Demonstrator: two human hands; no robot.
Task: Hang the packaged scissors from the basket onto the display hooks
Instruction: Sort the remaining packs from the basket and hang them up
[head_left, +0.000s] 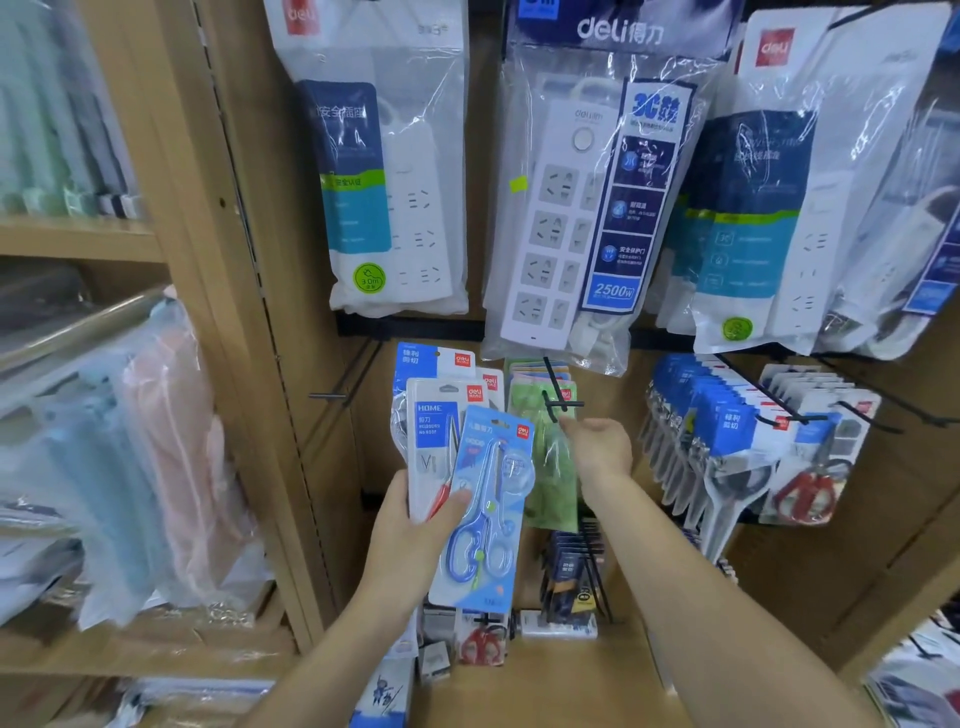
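My left hand (410, 535) grips two scissor packages fanned together: a light blue card with blue-handled scissors (485, 514) in front and a white card with a blue label and red handles (431, 447) behind it. My right hand (597, 447) reaches toward a black display hook (558, 395), fingers loosely curled near its tip, holding nothing. Green-carded packages (545, 415) hang on that hook. More blue and white scissor packs (436, 364) hang behind the held ones. The basket is out of view.
Bagged power strips (576, 218) hang above on the wooden panel. Rows of blue-carded scissors (727, 431) fill hooks at the right. Lower hooks hold dark packs (571, 571) and red-handled scissors (483, 642). A wooden shelf unit (130, 415) with bagged goods stands left.
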